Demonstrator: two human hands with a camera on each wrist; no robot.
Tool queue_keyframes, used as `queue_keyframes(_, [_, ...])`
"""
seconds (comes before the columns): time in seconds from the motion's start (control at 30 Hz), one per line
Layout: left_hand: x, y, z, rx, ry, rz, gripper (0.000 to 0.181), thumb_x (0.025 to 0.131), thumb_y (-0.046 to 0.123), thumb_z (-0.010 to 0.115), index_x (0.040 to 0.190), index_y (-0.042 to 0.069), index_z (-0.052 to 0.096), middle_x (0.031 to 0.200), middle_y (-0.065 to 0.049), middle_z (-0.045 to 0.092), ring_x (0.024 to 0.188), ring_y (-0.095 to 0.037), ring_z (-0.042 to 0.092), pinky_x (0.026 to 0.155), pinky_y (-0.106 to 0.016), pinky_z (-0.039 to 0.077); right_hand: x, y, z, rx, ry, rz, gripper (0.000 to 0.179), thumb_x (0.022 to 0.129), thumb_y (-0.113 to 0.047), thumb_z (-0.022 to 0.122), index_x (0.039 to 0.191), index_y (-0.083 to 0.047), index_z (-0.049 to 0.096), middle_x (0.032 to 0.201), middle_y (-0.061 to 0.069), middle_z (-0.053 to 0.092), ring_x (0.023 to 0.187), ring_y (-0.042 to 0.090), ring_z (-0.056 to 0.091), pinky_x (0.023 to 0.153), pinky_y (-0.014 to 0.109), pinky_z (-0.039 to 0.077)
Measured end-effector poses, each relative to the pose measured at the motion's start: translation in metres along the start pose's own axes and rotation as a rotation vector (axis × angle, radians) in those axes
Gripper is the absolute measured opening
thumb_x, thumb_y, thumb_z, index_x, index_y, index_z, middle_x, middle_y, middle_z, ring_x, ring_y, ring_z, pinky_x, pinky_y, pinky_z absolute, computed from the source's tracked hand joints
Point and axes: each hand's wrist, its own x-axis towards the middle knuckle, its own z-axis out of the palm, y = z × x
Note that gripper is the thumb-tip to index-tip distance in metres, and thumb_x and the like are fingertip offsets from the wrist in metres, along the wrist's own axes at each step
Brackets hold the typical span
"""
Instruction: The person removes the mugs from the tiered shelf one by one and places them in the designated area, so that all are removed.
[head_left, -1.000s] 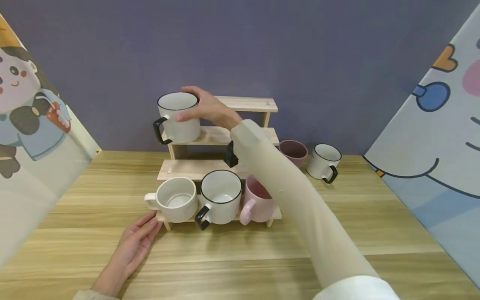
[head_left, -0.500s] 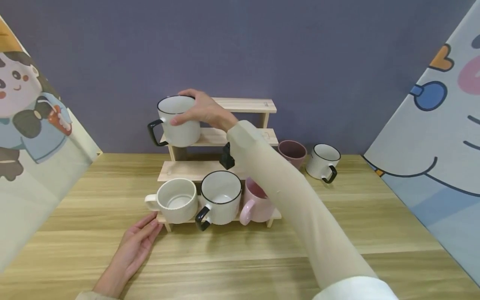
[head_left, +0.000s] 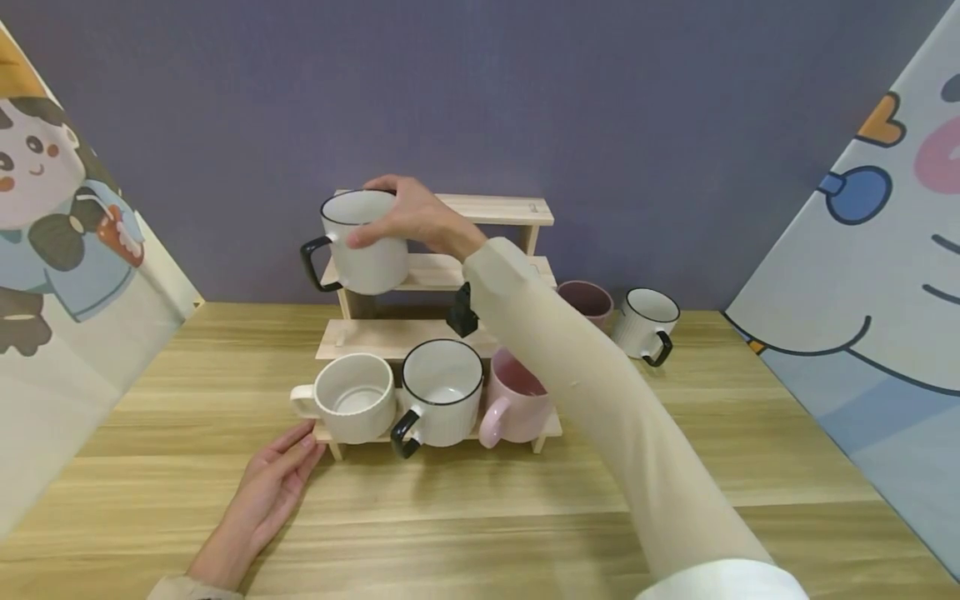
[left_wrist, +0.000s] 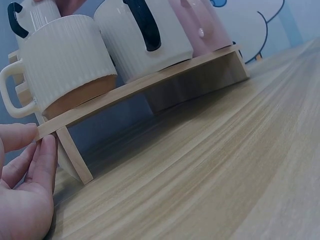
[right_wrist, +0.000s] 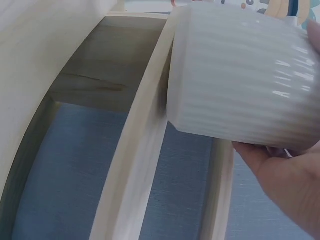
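My right hand grips a white ribbed mug with a black rim around its body, thumb in front and fingers behind. The mug's black handle points left. In the right wrist view the mug's base is right at the edge of a wooden board. With thumb above and fingers below, my left hand pinches the front left corner of the tiered wooden rack. On the lowest tier stand a cream mug, a black-rimmed white mug and a pink mug.
Behind my right sleeve, a dark pink mug stands on the wooden table, partly hidden. Beside it is another black-rimmed white mug. A grey-blue wall rises behind the rack, with cartoon-printed panels at both sides.
The held mug has come down slightly and turned so its handle points more to the left, then shifted a little right. My left hand stays at the rack's corner.
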Motion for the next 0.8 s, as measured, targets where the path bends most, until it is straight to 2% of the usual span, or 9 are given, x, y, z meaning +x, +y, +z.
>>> queue_keyframes(0.4, [0.000, 0.000, 0.000, -0.003, 0.000, 0.001, 0.037, 0.096, -0.014, 0.036, 0.112, 0.002, 0.066, 0.113, -0.008, 0.067, 0.106, -0.014, 0.065, 0.099, -0.019, 0.053, -0.023, -0.010, -0.021, -0.006, 0.043, 0.036, 0.089, 0.066, -0.018, 0.086, 0.141, -0.008, 0.038, 0.127, 0.008, 0.054, 0.110, 0.019, 0.056, 0.091, 0.022, 0.054])
queue_keyframes(0.8, [0.000, 0.001, 0.002, 0.011, 0.002, -0.017, 0.038, 0.097, -0.013, 0.035, 0.112, 0.003, 0.066, 0.113, -0.007, 0.066, 0.107, -0.013, 0.065, 0.099, -0.018, 0.052, -0.042, -0.002, -0.046, -0.020, 0.128, 0.093, 0.092, 0.065, -0.020, 0.088, 0.142, -0.010, 0.038, 0.126, 0.008, 0.055, 0.109, 0.019, 0.056, 0.094, 0.026, 0.054])
